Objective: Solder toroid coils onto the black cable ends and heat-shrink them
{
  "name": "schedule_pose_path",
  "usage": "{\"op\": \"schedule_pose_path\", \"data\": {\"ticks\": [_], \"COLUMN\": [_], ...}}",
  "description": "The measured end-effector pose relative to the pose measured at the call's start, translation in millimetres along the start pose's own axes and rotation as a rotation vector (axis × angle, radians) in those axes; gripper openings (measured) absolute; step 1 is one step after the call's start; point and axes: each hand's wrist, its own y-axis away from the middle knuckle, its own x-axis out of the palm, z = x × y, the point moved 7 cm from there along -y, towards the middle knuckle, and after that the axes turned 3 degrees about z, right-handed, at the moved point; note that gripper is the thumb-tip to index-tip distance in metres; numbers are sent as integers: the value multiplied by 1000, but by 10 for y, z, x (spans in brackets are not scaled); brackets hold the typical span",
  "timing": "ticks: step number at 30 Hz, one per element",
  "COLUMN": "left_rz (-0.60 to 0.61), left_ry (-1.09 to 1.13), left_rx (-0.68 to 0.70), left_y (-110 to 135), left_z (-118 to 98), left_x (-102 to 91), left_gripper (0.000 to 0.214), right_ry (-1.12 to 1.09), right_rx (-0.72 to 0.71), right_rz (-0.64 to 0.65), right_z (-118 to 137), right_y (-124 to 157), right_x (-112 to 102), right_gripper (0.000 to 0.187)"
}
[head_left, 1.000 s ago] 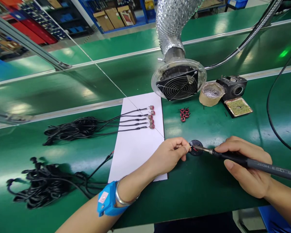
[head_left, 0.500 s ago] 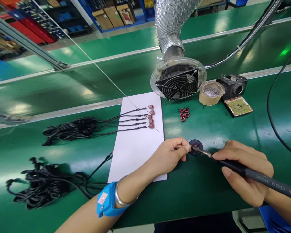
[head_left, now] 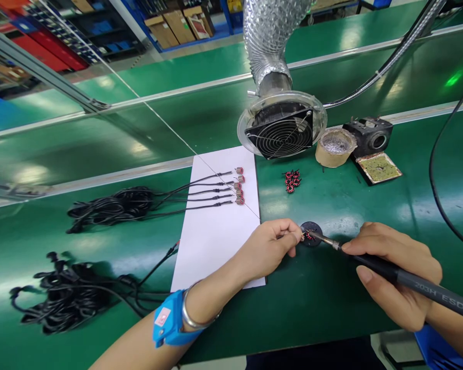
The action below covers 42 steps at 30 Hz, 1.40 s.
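Note:
My right hand (head_left: 401,277) grips a soldering iron (head_left: 428,288) by its dark handle, marked "203H ESD". Its metal tip reaches a small round black base (head_left: 312,227), where a red-and-black ring-shaped part (head_left: 310,235) lies partly hidden. At the left edge of that base, my left hand (head_left: 275,244) is closed in a pinch close to the iron's tip. A thin solder wire (head_left: 170,122) runs down from the upper left into these fingers. Something small and copper-coloured shows at the fingertips, too small to make out. A blue strap (head_left: 173,318) circles my left wrist.
Several red-and-black rings (head_left: 292,181) lie beyond my hands. White paper (head_left: 216,241) carries small metal parts (head_left: 239,186) beside black cable ends. Cable bundles (head_left: 111,208) lie left. A fume extractor (head_left: 283,131) hangs overhead; a tub (head_left: 335,149) and iron stand with sponge (head_left: 380,167) stand behind.
The iron and my right hand have shifted slightly right and down, with the tip still at the black base. My left hand stays in place.

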Motion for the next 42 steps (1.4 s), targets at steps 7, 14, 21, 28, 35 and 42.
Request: {"op": "schedule_pose_path", "data": {"ticks": [7, 14, 21, 28, 35, 42], "left_rz": [6, 11, 13, 14, -47, -104], "left_ry": [11, -18, -131, -211, -264, -293], "left_rx": [-3, 42, 141, 175, 198, 256], "left_y": [-1, 12, 65, 81, 121, 121], "left_z": [-3, -10, -52, -88, -152, -190], "left_x": [-4, 24, 67, 68, 62, 56], "left_gripper": [21, 21, 29, 30, 29, 23], "right_ry": [-4, 83, 178, 236, 262, 172], "right_rx": [-31, -9, -125, -149, -125, -86], "right_rz": [-39, -76, 130, 175, 180, 170], "right_z": [5, -166, -202, -223, -213, -192], "right_y": [-11, -71, -203, -126, -111, -158], "right_x": [-34, 83, 423, 482, 475, 472], "right_gripper": [32, 38, 21, 29, 35, 37]}}
